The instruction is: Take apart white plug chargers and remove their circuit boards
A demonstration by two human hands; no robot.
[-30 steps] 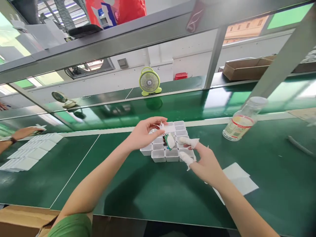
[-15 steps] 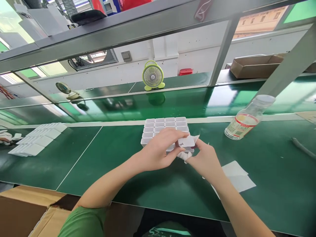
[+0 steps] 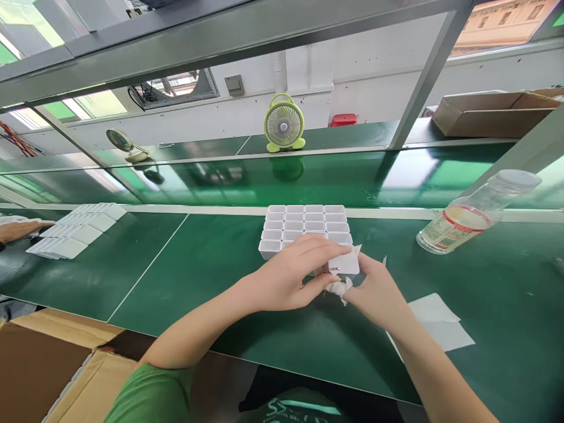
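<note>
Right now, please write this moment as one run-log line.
left hand: holds white piece | right hand: holds same piece | beyond: white boxes | right side: bottle, paper

Bright overall, lit by daylight through windows point(image 3: 101, 104) at upper left and upper right, nearly bleached in the upper-left corner. Streaked with white glare along the glossy green strip point(image 3: 247, 183) right of centre. Softly shadowed on the bench point(image 3: 194, 258) beneath the left hand point(image 3: 302, 273) and right hand point(image 3: 376, 288). Reasonably sharp mid-frame, stretched toward the edges.
</note>
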